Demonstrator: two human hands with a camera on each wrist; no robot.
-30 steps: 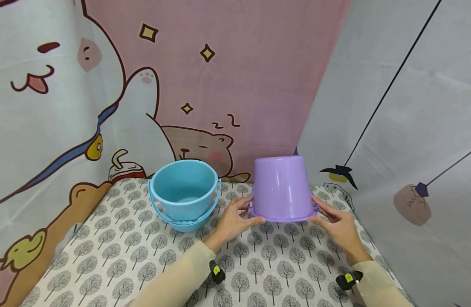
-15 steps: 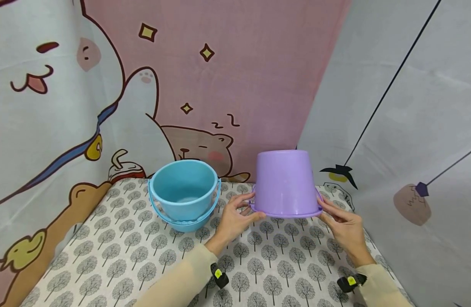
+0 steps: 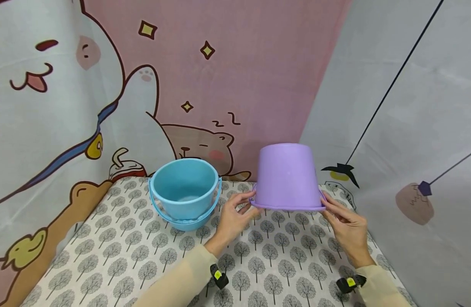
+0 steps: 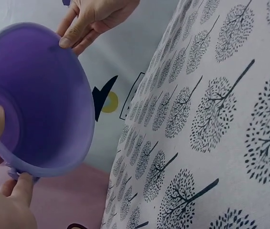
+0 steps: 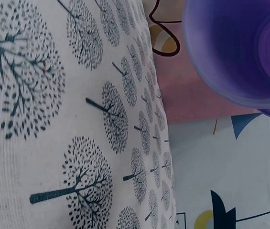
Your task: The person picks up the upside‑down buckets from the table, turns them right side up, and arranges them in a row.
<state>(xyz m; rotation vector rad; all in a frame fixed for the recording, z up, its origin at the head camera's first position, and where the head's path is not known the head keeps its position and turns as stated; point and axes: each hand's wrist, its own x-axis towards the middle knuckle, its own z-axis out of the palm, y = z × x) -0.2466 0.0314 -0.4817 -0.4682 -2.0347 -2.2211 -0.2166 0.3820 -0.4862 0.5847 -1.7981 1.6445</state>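
Observation:
A purple bucket (image 3: 289, 177) is held upside down above the table, rim downward and base up. My left hand (image 3: 235, 215) pinches its rim at the left side, and my right hand (image 3: 346, 226) pinches the rim at the right. In the left wrist view the hollow inside of the bucket (image 4: 48, 95) shows, with the right hand (image 4: 94, 21) at its far edge. The right wrist view catches part of the bucket's inside (image 5: 235, 52) too. To the left stands a light blue bucket (image 3: 185, 192), upright, its handle hanging down the front.
The table has a white cloth (image 3: 258, 273) printed with grey trees. Behind it hangs a pink cartoon backdrop (image 3: 250, 64), and a pale cloth wall (image 3: 411, 106) closes the right side. The blue bucket stands near the table's back edge.
The purple bucket has risen and shifted slightly right, with both hands keeping their hold on the rim. The blue bucket has stayed in place.

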